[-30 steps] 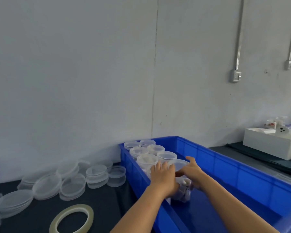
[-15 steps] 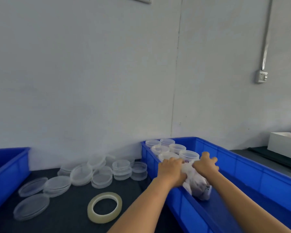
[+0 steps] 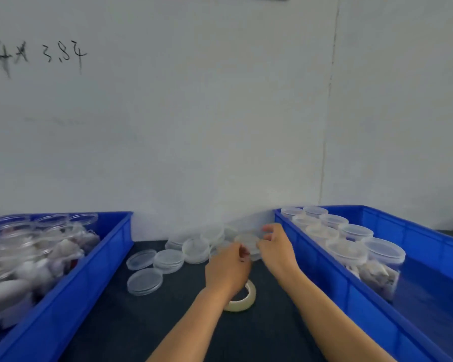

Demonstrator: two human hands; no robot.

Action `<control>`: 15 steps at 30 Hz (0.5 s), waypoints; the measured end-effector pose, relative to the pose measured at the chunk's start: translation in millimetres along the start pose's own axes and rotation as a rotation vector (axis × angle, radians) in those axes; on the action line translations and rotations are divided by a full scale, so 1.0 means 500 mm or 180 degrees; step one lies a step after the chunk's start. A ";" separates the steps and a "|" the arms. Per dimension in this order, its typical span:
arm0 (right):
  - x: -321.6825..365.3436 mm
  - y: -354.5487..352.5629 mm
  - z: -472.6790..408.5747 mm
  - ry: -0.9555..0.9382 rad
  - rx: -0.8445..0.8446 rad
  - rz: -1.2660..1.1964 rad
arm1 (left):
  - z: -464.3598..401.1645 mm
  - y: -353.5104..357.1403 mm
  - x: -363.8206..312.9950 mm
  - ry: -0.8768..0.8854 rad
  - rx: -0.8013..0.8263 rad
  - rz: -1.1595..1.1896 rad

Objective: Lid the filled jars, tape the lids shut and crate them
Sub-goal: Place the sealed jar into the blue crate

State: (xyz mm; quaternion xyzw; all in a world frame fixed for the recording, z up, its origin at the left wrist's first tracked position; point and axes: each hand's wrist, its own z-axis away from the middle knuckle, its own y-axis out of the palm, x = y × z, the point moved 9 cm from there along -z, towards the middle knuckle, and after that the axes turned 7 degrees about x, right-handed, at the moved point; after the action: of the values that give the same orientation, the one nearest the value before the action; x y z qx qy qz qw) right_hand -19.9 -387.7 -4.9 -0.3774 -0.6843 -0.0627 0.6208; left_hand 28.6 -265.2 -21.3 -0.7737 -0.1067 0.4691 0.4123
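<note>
My right hand (image 3: 275, 250) pinches a clear round lid (image 3: 247, 239) just above the pile of loose lids (image 3: 168, 259) at the back of the dark table. My left hand (image 3: 226, 270) is close beside it, seen from the back with fingers curled at the lid's near edge; blur hides whether they grip it. A roll of clear tape (image 3: 246, 300) lies flat under my left wrist, partly hidden. The right blue crate (image 3: 314, 259) holds two rows of lidded jars (image 3: 383, 250). The left blue crate (image 3: 107, 253) holds several filled jars without lids (image 3: 50, 246).
The dark table strip (image 3: 131, 322) between the two crates runs back to a grey wall with handwritten numbers. Single lids (image 3: 145, 280) lie apart on the left side of the strip.
Both hands have left the jar in the right crate and moved left to the lid pile, where the right hand has taken a lid. The view has swung left, showing the left crate.
</note>
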 end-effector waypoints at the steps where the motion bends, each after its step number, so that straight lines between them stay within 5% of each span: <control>1: -0.008 0.046 0.009 -0.0002 0.0155 -0.0027 | 0.021 -0.006 0.046 -0.0156 0.0023 -0.0072; 7: -0.063 0.297 0.080 0.0256 0.1098 0.0090 | 0.135 -0.059 0.261 -0.0814 0.0144 -0.0392; 15: 0.108 0.487 0.126 -0.0289 0.1560 -0.0295 | 0.200 -0.333 0.291 -0.0685 -0.1118 -0.1559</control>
State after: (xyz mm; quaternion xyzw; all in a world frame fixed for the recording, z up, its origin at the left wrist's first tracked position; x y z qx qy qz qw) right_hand 77.3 -156.9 -63.6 -0.1863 -0.7228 0.0938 0.6588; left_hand 62.3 -25.0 -13.0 -0.7303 -0.4121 0.4095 0.3594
